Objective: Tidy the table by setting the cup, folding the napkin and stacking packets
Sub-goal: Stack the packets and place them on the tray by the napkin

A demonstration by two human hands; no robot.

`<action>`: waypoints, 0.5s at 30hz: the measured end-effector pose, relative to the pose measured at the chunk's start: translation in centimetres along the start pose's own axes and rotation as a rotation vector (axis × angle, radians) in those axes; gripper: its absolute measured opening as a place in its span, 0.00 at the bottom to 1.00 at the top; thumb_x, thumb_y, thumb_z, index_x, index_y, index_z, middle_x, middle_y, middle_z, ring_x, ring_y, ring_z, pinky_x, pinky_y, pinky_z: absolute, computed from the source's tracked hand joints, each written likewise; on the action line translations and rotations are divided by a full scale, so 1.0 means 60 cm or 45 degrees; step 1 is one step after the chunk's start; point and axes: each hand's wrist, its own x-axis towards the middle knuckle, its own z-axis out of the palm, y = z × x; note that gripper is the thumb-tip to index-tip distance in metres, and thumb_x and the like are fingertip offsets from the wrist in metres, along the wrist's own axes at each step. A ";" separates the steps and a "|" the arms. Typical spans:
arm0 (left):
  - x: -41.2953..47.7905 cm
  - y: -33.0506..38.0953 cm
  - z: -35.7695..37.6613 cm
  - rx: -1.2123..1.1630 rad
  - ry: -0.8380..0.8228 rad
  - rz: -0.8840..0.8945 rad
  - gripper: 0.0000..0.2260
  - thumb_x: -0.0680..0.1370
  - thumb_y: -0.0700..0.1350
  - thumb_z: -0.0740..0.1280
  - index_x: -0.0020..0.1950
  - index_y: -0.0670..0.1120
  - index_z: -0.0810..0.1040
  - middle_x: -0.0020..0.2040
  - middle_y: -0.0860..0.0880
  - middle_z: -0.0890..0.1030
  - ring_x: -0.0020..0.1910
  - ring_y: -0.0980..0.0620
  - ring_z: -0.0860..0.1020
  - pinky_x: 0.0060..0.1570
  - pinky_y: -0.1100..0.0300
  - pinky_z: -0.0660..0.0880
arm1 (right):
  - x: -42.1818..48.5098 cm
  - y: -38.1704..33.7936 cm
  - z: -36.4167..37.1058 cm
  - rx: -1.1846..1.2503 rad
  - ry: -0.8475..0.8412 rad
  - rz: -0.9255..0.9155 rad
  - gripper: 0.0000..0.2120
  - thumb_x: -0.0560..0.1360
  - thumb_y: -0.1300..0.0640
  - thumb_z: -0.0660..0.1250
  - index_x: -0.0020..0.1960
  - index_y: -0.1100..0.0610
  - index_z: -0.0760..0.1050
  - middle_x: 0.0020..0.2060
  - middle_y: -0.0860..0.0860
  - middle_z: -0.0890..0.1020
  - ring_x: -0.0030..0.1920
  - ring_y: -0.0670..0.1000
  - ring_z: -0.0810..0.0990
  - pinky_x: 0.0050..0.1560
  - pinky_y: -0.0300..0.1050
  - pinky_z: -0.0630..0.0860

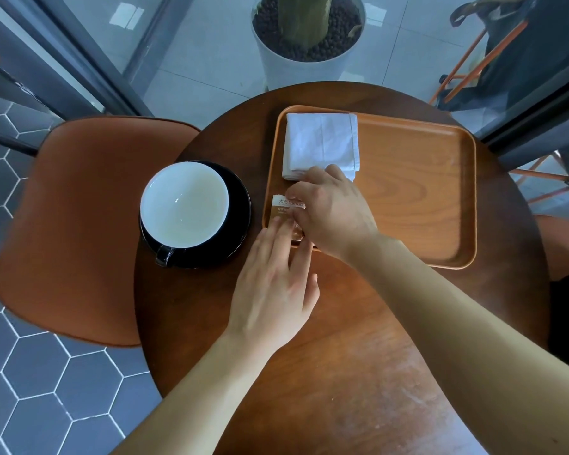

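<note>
On the round table (342, 323) the tray (424, 192) held the folded napkin (321, 142); the cup (184, 205) stood left of it. The packets (284, 208) lay in the tray's near left corner (long axis toward the napkin), under both hands: the right hand (335, 211) seemed to pinch them with bent fingers, and the left hand (273, 290) touched them with straight fingers. The label read "taikoo".

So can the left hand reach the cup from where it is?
Probably yes: the cup sits on its saucer just beside the left hand, with only bare table between them.
</note>
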 end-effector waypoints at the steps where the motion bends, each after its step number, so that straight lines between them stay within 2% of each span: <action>1: 0.000 0.000 0.000 0.001 0.003 0.000 0.21 0.81 0.51 0.62 0.73 0.44 0.71 0.76 0.37 0.67 0.78 0.40 0.63 0.75 0.44 0.65 | -0.001 0.000 -0.001 0.012 0.000 0.003 0.11 0.78 0.55 0.66 0.58 0.54 0.82 0.53 0.51 0.79 0.55 0.55 0.72 0.51 0.49 0.74; 5: -0.001 -0.001 -0.001 0.003 0.047 0.017 0.22 0.80 0.50 0.64 0.73 0.43 0.71 0.74 0.35 0.70 0.76 0.38 0.66 0.73 0.43 0.68 | -0.017 0.005 -0.016 0.134 0.097 0.030 0.11 0.77 0.57 0.69 0.59 0.55 0.82 0.54 0.52 0.81 0.53 0.57 0.74 0.53 0.51 0.73; 9: 0.000 -0.002 -0.002 -0.014 0.086 0.026 0.22 0.80 0.48 0.65 0.72 0.42 0.73 0.72 0.36 0.71 0.75 0.38 0.67 0.72 0.44 0.69 | -0.062 0.036 -0.027 0.267 0.317 0.294 0.09 0.75 0.58 0.71 0.55 0.57 0.82 0.47 0.54 0.81 0.49 0.59 0.76 0.48 0.50 0.73; 12: 0.002 -0.003 -0.003 -0.031 0.090 0.017 0.21 0.79 0.48 0.66 0.72 0.42 0.73 0.73 0.37 0.72 0.75 0.39 0.67 0.72 0.45 0.69 | -0.091 0.048 -0.019 0.268 0.267 0.453 0.13 0.73 0.51 0.74 0.55 0.54 0.82 0.45 0.52 0.79 0.49 0.57 0.77 0.47 0.49 0.75; 15: 0.006 -0.005 -0.004 -0.047 0.106 0.009 0.21 0.79 0.47 0.67 0.71 0.42 0.74 0.72 0.38 0.73 0.74 0.39 0.69 0.72 0.46 0.69 | -0.100 0.047 -0.006 0.178 0.166 0.454 0.21 0.70 0.45 0.75 0.60 0.52 0.79 0.48 0.51 0.78 0.50 0.56 0.76 0.45 0.46 0.71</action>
